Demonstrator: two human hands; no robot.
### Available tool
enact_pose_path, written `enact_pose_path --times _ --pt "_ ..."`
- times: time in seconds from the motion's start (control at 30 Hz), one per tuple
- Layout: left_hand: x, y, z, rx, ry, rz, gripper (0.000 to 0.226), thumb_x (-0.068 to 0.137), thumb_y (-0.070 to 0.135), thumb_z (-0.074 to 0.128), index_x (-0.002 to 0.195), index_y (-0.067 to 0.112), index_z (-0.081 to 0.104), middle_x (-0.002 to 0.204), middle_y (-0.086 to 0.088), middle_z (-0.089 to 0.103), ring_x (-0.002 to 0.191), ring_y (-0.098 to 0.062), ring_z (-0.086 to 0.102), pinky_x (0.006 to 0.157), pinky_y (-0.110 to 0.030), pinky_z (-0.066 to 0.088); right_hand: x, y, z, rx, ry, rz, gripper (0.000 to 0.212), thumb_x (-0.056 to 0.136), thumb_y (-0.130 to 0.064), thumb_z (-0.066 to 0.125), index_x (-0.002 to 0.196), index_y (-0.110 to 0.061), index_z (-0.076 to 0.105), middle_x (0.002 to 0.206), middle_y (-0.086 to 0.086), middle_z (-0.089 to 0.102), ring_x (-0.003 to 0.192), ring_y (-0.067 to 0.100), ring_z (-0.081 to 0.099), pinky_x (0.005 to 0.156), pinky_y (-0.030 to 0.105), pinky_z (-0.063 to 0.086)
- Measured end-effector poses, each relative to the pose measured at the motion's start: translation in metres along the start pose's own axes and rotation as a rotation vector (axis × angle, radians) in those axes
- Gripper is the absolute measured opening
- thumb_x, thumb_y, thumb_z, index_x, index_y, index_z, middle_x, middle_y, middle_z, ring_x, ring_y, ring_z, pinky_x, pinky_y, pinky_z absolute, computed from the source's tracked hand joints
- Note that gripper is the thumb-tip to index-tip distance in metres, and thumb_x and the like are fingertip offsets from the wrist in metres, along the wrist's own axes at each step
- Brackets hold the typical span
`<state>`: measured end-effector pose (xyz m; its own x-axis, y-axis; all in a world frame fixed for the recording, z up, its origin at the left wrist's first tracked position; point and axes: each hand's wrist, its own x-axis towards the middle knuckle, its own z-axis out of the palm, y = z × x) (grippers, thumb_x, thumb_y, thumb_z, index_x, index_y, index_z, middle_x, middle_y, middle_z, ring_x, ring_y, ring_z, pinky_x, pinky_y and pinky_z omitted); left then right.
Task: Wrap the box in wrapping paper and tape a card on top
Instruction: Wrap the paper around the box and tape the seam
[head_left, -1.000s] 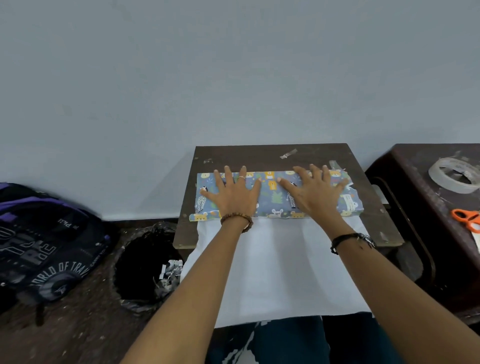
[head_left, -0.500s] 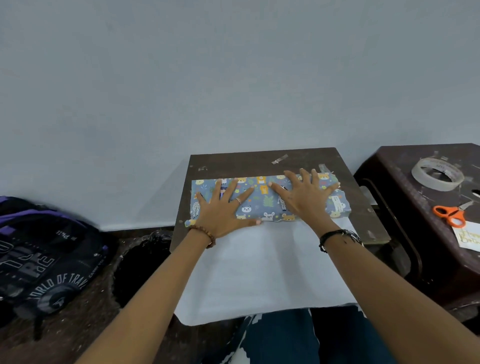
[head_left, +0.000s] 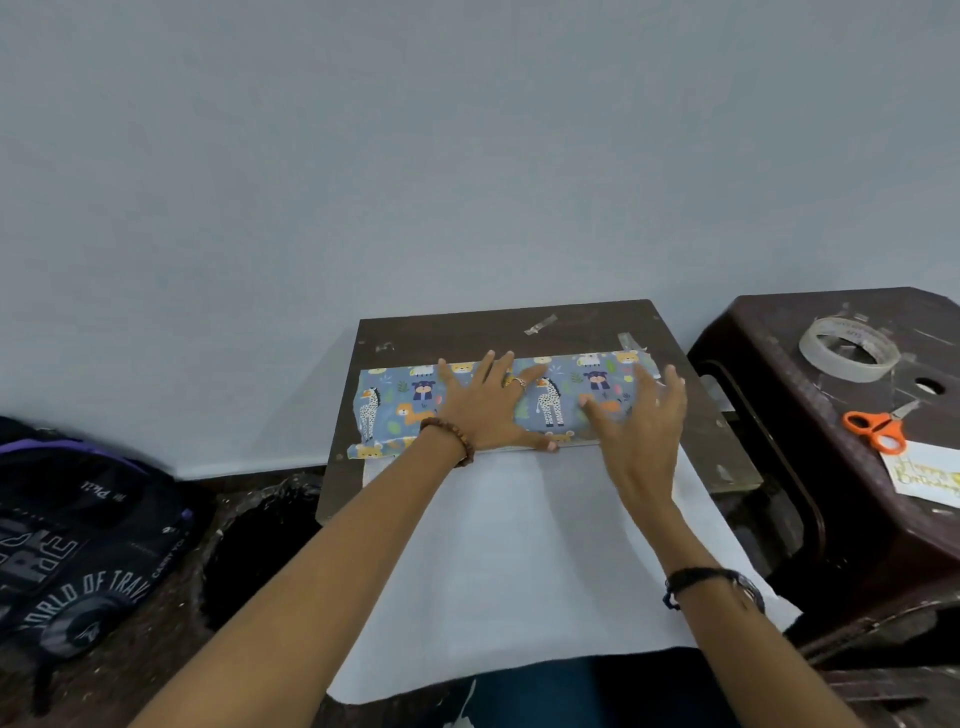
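While both hands lie open on one wrapped box (head_left: 571, 395), left hand (head_left: 480, 410) flat, right hand (head_left: 641, 431) spread, one tape roll (head_left: 849, 349), one scissors (head_left: 875, 428)

Matt printed wrapping paper (head_left: 571, 395) with a plain white underside lies on a scuffed dark wooden table (head_left: 467, 332).

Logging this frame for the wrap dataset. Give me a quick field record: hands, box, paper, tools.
left hand: flat on wrapped box, fingers spread
right hand: open, over the box's right part; contact unclear
box: covered by animal-print paper, on dark table
paper: white underside, spreads toward the person
tape roll: on side stool
scissors: orange, on stool
card: on stool, not yet attached
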<state>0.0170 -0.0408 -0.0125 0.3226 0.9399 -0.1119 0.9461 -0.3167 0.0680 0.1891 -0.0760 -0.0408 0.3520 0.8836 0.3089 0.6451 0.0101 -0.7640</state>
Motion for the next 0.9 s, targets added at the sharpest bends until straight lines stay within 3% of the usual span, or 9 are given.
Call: enact_pose_path --times 0.1,0.27,0.37,0.5,0.67,0.83,0.9 --pt "0.001 0.003 0.004 -0.013 0.044 -0.008 0.094 0.070 0.079 0.047 0.145 0.043 0.004 0.157 -0.003 0.001 0.145 -0.023 -0.004 0.102 -0.073 -0.003 0.003 0.001 -0.005 0.108 0.034 0.120 0.078 0.076 -0.035 0.076 0.138 -0.009 0.039 0.143 0.014 0.037 0.133 0.028 0.027 0.105 0.032 0.024" --pt "-0.001 0.000 0.008 0.077 0.070 0.005 0.098 0.065 0.088 0.033 0.146 0.041 0.002 0.157 -0.004 0.003 0.145 -0.024 -0.002 0.101 -0.073 0.000 0.022 0.006 -0.017 0.421 -0.041 0.359 0.075 0.073 -0.026 0.080 0.136 -0.019 0.040 0.128 0.009 0.053 0.120 0.023 0.049 0.089 0.029 0.042" --pt "0.003 -0.001 0.010 0.098 0.069 0.005 0.109 0.051 0.094 0.005 0.146 0.041 0.000 0.157 -0.006 0.002 0.145 -0.026 -0.001 0.101 -0.073 0.000 0.027 0.010 -0.021 0.436 -0.070 0.408 0.076 0.069 -0.025 0.083 0.132 -0.021 0.041 0.122 0.011 0.056 0.115 0.024 0.054 0.096 0.041 0.046" --pt "0.005 0.004 0.009 0.083 0.041 0.004 0.109 0.054 0.092 0.021 0.146 0.039 0.000 0.157 -0.006 0.000 0.145 -0.025 -0.003 0.102 -0.072 -0.002 0.031 0.016 -0.018 0.413 -0.090 0.414 0.068 0.067 -0.026 0.084 0.122 -0.029 0.044 0.095 -0.008 0.061 0.104 0.023 0.061 0.093 0.050 0.047" --pt "0.004 0.007 0.007 0.062 0.054 0.010 0.097 0.068 0.080 0.040 0.147 0.039 0.001 0.157 -0.005 0.000 0.145 -0.025 -0.003 0.102 -0.071 -0.004 0.032 0.016 -0.019 0.378 -0.081 0.400 0.065 0.070 -0.030 0.082 0.123 -0.026 0.043 0.109 0.002 0.061 0.102 0.022 0.060 0.095 0.049 0.045" --pt "0.003 0.008 0.009 0.074 0.062 0.007 0.095 0.072 0.077 0.044 0.147 0.038 0.001 0.157 -0.005 0.001 0.145 -0.025 -0.002 0.104 -0.070 -0.002 0.035 0.016 -0.021 0.441 -0.116 0.388 0.073 0.071 -0.022 0.082 0.130 -0.023 0.039 0.118 0.005 0.052 0.114 0.026 0.055 0.093 0.049 0.049" --pt "0.005 0.006 0.010 0.072 0.055 0.008 0.096 0.069 0.083 0.034 0.147 0.038 0.000 0.157 -0.005 0.001 0.145 -0.026 -0.002 0.104 -0.070 -0.002 0.035 0.015 -0.021 0.464 -0.121 0.383 0.073 0.072 -0.018 0.081 0.131 -0.022 0.038 0.117 0.002 0.049 0.115 0.025 0.054 0.092 0.047 0.051"
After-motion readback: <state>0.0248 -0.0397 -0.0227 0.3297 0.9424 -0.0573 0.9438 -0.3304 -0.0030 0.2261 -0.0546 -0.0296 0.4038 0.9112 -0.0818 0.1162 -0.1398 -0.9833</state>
